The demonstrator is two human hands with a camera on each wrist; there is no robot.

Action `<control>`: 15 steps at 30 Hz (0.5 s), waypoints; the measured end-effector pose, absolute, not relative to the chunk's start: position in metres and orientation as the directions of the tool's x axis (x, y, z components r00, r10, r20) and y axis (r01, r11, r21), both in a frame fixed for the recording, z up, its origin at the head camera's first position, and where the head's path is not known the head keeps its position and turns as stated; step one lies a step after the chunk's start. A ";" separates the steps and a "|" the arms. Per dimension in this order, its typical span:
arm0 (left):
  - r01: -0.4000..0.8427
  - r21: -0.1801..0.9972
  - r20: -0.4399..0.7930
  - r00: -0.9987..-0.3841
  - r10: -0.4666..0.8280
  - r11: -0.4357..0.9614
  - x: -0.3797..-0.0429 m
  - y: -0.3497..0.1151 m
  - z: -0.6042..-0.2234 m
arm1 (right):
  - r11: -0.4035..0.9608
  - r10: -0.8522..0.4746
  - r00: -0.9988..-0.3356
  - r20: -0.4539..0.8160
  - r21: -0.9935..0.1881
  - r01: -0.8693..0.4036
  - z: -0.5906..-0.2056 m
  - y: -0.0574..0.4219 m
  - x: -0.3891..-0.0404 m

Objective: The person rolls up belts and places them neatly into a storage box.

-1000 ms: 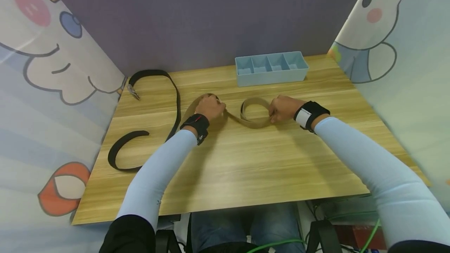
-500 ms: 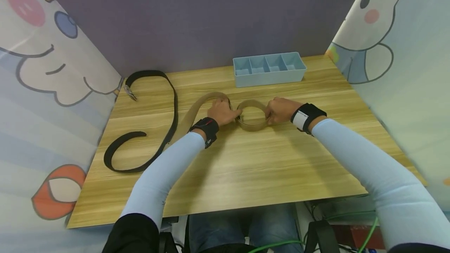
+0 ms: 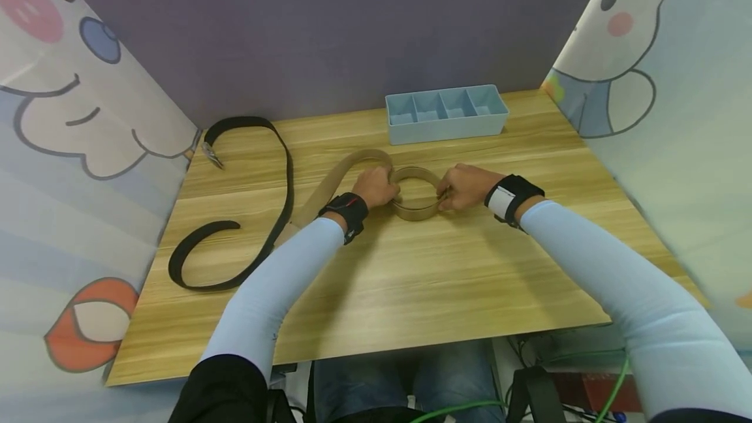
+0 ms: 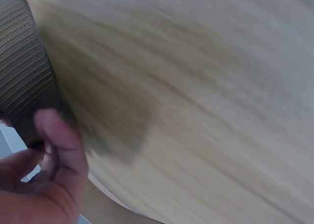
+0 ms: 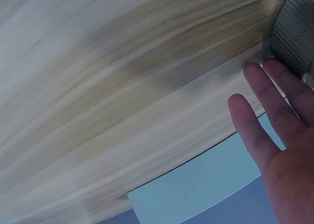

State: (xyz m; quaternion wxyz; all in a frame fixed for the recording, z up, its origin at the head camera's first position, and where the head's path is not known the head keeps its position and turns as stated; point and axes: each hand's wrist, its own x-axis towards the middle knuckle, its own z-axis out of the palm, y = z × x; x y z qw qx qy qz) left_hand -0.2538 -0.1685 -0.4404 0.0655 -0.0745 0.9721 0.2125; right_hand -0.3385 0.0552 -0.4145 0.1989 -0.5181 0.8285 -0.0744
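Note:
A tan woven webbing belt (image 3: 414,213) stands on edge on the table, part of it wound into a round coil. From the coil a tail curves left and passes under the left forearm. My left hand (image 3: 375,188) pinches the coil's left side; the left wrist view shows its fingertips on the ribbed webbing (image 4: 25,62). At the coil's right side my right hand (image 3: 468,187) pinches the band, its thumb hidden in the right wrist view. There the outer fingers (image 5: 257,89) are spread beside the webbing (image 5: 296,35).
A black belt (image 3: 289,181) with a metal buckle (image 3: 212,155) lies in an S shape on the left of the wooden table (image 3: 446,279). At the back stands a light blue box (image 3: 448,129) with several compartments. A grey panel (image 3: 352,31) rises behind.
The left hand has moved right along the tan belt to the coil. The coil has become rounder and tighter and shifted slightly left with the right hand. The black belt stays put.

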 end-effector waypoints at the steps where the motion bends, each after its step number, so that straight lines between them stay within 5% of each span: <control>1: -0.170 0.407 -0.162 -0.980 -0.112 0.898 -0.253 -0.169 -0.440 | 0.450 -0.889 -0.382 -0.251 -0.332 -0.829 -0.414 0.054 -0.339; 11: -0.122 0.372 -0.118 -0.989 -0.083 0.920 -0.250 -0.169 -0.441 | 0.449 -0.887 -0.424 -0.183 -0.556 -0.700 -0.407 0.054 -0.348; 15: -0.106 0.326 -0.122 -0.990 -0.069 0.939 -0.249 -0.167 -0.441 | 0.453 -0.879 -0.464 -0.111 -0.501 -0.738 -0.401 0.051 -0.358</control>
